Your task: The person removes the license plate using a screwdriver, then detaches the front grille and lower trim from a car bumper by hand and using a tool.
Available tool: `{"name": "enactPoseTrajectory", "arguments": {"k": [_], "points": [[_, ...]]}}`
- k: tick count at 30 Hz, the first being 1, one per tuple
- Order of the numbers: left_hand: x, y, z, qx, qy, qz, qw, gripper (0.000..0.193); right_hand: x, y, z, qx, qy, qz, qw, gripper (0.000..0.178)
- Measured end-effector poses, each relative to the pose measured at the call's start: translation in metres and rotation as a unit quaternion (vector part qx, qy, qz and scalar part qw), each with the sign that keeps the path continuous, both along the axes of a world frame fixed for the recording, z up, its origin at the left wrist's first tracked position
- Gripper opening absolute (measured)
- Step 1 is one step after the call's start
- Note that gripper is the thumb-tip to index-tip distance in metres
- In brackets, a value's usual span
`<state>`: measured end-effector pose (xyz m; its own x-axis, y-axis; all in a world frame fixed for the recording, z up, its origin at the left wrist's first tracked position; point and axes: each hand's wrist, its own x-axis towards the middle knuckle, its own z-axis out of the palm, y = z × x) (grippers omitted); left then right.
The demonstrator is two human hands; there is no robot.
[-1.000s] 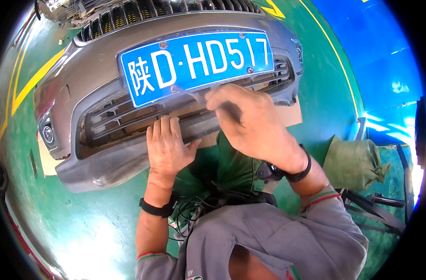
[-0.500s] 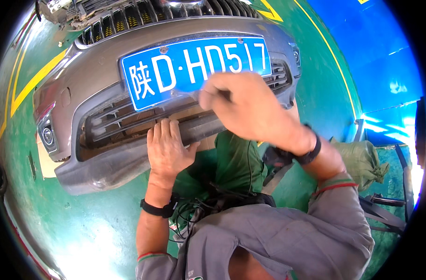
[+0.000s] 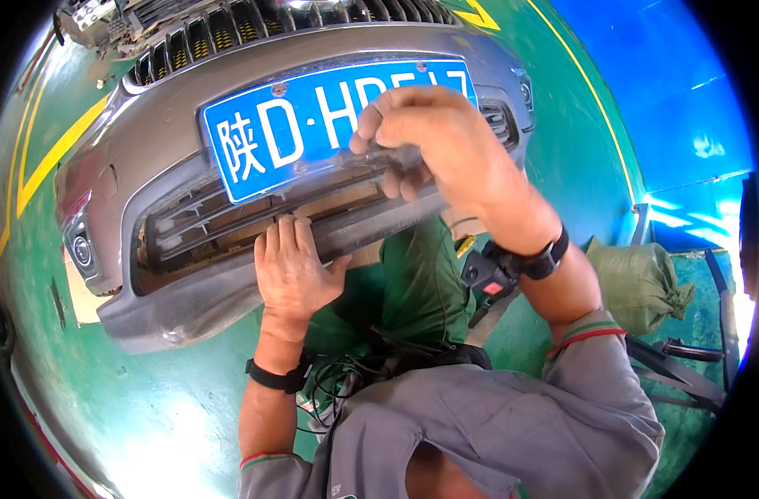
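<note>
A brown-grey car bumper (image 3: 192, 90) lies in front of me with a blue licence plate (image 3: 267, 126) on its middle. My left hand (image 3: 295, 270) rests flat on the bumper's lower bar, fingers stretched forward over its edge and thumb apart. Over the plate's right part and lower edge hovers my right hand (image 3: 446, 141), its fingers curled. A dark, slim thing (image 3: 371, 158) shows between those fingers, pointing left along the plate's lower edge. Blur hides what kind of thing it is. Part of the plate is covered by this hand.
A slatted grille (image 3: 230, 35) runs along the bumper's far side. Cardboard (image 3: 84, 287) shows under its left end. At right stand a tied green sack (image 3: 641, 283) and dark metal legs (image 3: 679, 366). Cables (image 3: 334, 374) hang at my waist. A blue panel (image 3: 670, 100) rises behind.
My right hand has turned and opened up slightly, showing the dark thing in its fingers. The bumper and plate have shifted slightly left in view. My left hand keeps its place on the bar.
</note>
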<state>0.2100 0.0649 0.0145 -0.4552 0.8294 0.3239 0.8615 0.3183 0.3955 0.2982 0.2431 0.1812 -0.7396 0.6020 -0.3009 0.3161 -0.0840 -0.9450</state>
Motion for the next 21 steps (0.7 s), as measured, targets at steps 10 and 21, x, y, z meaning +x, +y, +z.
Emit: {"name": "enactPoseTrajectory", "arguments": {"k": [10,21], "points": [[0.000,-0.002,0.001,-0.002,-0.006,0.000,1.000,0.061,-0.001,-0.011,-0.016,0.099,0.088,0.026,0.991,0.019],[0.006,0.004,0.002,-0.052,0.017,0.017,0.998,0.066,-0.095,0.029,-0.031,0.698,0.109,-0.023,0.707,0.030]]}}
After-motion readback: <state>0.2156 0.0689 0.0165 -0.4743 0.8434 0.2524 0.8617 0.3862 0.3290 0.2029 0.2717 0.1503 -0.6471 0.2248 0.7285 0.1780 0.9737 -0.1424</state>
